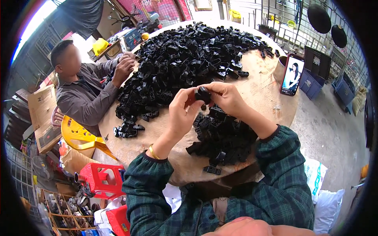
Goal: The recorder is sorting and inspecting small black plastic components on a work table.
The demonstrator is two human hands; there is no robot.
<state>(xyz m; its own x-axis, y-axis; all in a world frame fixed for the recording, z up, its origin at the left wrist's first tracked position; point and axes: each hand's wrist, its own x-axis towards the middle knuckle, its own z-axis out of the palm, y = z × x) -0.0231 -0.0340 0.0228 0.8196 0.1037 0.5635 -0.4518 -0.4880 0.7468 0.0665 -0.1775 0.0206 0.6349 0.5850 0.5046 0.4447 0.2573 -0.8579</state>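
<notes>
Between both hands, above the round table point(271, 84), I hold a small black plastic part point(202, 95). My left hand point(182, 112) pinches its left side with thumb and forefinger; a gold bangle point(153, 152) circles that wrist. My right hand point(227, 99) grips its right side with the fingertips. Behind my hands rises a large heap of black plastic parts point(189, 55). A smaller pile of similar parts point(226, 135) lies close to me, below my right forearm. The exact shape of the held part is partly covered by my fingers.
Across the table at left sits a person point(84, 84) with both hands raised by the heap. A phone point(292, 74) stands upright at the table's right edge. A yellow chair point(80, 133) and a red stool point(101, 180) are at left. Blue crates point(312, 83) stand beyond the phone.
</notes>
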